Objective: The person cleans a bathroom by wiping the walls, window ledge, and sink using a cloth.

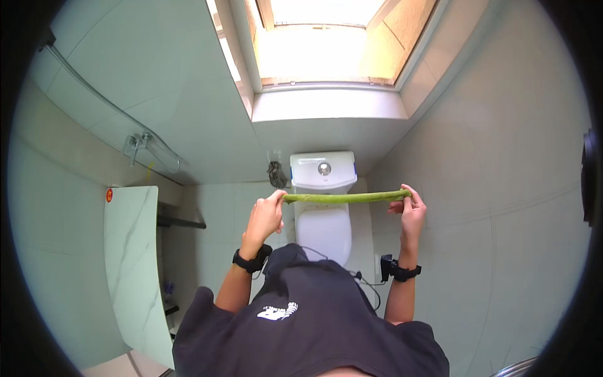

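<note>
A long green cloth (pixel 347 198), folded or twisted into a narrow strip, is stretched almost level between my two hands. My left hand (pixel 266 217) grips one end with the fingers closed round it. The other end is pinched by my right hand (pixel 411 210), its thumb and index finger on the strip and some other fingers bent. Below the cloth is a white toilet (pixel 323 229), whose lid is down. Its tank (pixel 317 162) has a round silver flush button and stands just beyond the strip. Black bands with small devices sit on both wrists.
A window (pixel 323 56) with a white sill is above the toilet. At left are a shower tap (pixel 143 143) with its hose and a marble-patterned panel (pixel 130 251). A dark bundle (pixel 275 174) hangs beside the tank. A tiled wall (pixel 490 188) rises at right.
</note>
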The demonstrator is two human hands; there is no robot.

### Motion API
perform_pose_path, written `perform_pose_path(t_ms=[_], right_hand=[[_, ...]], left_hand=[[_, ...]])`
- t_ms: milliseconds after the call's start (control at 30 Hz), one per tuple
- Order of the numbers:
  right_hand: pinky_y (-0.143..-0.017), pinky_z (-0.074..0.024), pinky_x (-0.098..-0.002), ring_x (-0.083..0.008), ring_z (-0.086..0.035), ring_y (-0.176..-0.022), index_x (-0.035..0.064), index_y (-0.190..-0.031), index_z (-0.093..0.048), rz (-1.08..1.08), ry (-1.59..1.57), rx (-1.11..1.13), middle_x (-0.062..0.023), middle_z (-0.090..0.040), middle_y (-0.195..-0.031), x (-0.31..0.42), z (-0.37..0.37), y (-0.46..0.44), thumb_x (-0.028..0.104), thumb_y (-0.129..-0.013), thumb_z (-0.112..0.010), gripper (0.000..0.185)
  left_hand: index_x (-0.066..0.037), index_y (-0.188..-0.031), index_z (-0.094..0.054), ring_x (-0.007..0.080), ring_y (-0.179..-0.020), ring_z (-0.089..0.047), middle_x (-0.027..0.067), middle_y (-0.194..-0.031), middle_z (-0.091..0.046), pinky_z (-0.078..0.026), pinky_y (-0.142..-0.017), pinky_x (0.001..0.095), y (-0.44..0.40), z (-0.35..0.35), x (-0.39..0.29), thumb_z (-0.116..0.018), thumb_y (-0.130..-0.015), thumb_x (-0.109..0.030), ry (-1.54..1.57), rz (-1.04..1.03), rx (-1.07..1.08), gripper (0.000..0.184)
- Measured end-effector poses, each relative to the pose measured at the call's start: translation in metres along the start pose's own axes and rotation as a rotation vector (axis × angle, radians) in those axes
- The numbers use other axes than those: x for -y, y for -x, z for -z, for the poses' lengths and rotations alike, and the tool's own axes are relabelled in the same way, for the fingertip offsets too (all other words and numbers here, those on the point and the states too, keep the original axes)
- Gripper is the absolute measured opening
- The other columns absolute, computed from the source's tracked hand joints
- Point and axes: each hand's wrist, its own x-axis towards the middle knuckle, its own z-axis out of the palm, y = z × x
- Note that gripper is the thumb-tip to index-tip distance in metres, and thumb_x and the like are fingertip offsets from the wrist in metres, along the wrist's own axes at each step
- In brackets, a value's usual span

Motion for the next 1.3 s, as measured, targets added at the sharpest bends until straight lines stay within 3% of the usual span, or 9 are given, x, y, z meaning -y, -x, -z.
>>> perform_pose_path(t_ms=[200, 300, 467, 833, 933, 1033, 1067, 1200, 1300], right_hand=[[-0.063, -0.0584, -0.0297, -0.0189, -0.071, -0.069, -0.0018, -0.121, -0.064, -0.012, -0.001, 0.099, -0.0117, -0.073, -0.089, -0.017, -0.017, -0.022, 0.004, -0.103, -0.045, 0.026], [-0.064, -0.055, -0.0276, -0.0186, -0.072, -0.069, -0.0015, -0.12, -0.065, -0.012, 0.029, -0.001, -0.0101, -0.073, -0.089, -0.01, -0.066, -0.021, 0.004, -0.103, -0.046, 0.026], [-0.072, -0.0543, -0.0262, -0.0117, -0.067, -0.089, -0.0009, -0.122, -0.066, 0.008, 0.126, 0.01, -0.0067, -0.071, -0.099, -0.056, -0.134, -0.125, -0.001, -0.099, -0.049, 0.028], [-0.091, -0.0539, -0.0305, -0.0184, -0.066, -0.11, -0.0008, -0.133, -0.058, 0.1, 0.253, -0.072, -0.0122, -0.068, -0.119, -0.11, -0.23, -0.225, -0.004, -0.099, -0.048, 0.035], [-0.099, -0.0509, -0.0356, -0.0264, -0.064, -0.116, -0.0008, -0.137, -0.054, 0.167, 0.372, -0.079, -0.0173, -0.066, -0.125, -0.104, -0.249, -0.234, -0.002, -0.096, -0.052, 0.041], [-0.106, -0.0453, -0.0406, -0.0357, -0.059, -0.123, -0.0009, -0.141, -0.049, 0.233, 0.696, 0.048, -0.0224, -0.061, -0.133, -0.102, -0.277, -0.267, 0.003, -0.094, -0.056, 0.048], [-0.112, -0.039, -0.0432, -0.0401, -0.051, -0.131, -0.0005, -0.144, -0.046, 0.254, 0.749, 0.099, -0.0247, -0.054, -0.14, -0.112, -0.287, -0.281, 0.008, -0.093, -0.058, 0.053], [-0.103, -0.0399, -0.049, -0.0378, -0.054, -0.107, 0.0026, -0.153, -0.032, 0.362, 1.115, 0.13, -0.0212, -0.06, -0.112, -0.203, -0.316, -0.328, 0.03, -0.101, -0.052, 0.063], [-0.106, -0.0359, -0.051, -0.0381, -0.052, -0.112, 0.003, -0.155, -0.031, 0.353, 1.38, 0.001, -0.021, -0.059, -0.113, -0.212, -0.334, -0.328, 0.032, -0.102, -0.048, 0.062]], left_hand=[[0.004, -0.113, -0.062, 0.0174, -0.047, -0.065, 0.012, -0.06, -0.066, -0.052, -0.045, 0.0306, 0.002, -0.006, 0.004, -0.047, -0.103, -0.008, 0.449, -0.104, -0.228, 0.022], [0.004, -0.11, -0.063, 0.017, -0.054, -0.068, 0.0116, -0.067, -0.069, -0.053, -0.051, 0.0294, -0.016, 0.023, 0.021, -0.049, -0.102, -0.006, 0.52, -0.114, -0.304, 0.02], [0.002, -0.109, -0.065, 0.0197, -0.072, -0.073, 0.0127, -0.081, -0.072, -0.057, -0.065, 0.0306, -0.127, 0.01, 0.052, -0.052, -0.099, -0.005, 0.381, -0.152, -0.418, 0.017], [0.003, -0.122, -0.062, 0.0404, -0.094, -0.068, 0.0266, -0.103, -0.069, -0.054, -0.085, 0.0435, -0.25, 0.023, 0.05, -0.055, -0.089, 0.0, 0.213, -0.153, -0.439, 0.034], [0.004, -0.125, -0.06, 0.0412, -0.093, -0.067, 0.0277, -0.105, -0.067, -0.053, -0.085, 0.044, -0.278, 0.025, 0.053, -0.053, -0.089, 0.001, 0.177, -0.25, -0.572, 0.037], [0.007, -0.127, -0.056, 0.042, -0.095, -0.064, 0.0285, -0.105, -0.065, -0.052, -0.086, 0.0457, -0.324, 0.036, 0.057, -0.052, -0.089, 0.001, 0.109, -0.147, -0.519, 0.039], [0.009, -0.129, -0.055, 0.0438, -0.095, -0.061, 0.0293, -0.102, -0.064, -0.05, -0.09, 0.0495, -0.346, 0.031, 0.069, -0.051, -0.089, 0.0, -0.031, -0.251, -0.544, 0.041], [0.014, -0.137, -0.044, 0.0461, -0.105, -0.055, 0.0315, -0.105, -0.061, -0.046, -0.098, 0.0497, -0.422, -0.01, 0.104, -0.055, -0.092, -0.011, -0.383, -0.241, -0.45, 0.053], [0.012, -0.146, -0.034, 0.0448, -0.114, -0.052, 0.0319, -0.12, -0.058, -0.042, -0.104, 0.0494, -0.454, -0.042, 0.118, -0.055, -0.094, -0.021, -0.583, -0.218, -0.465, 0.065]])
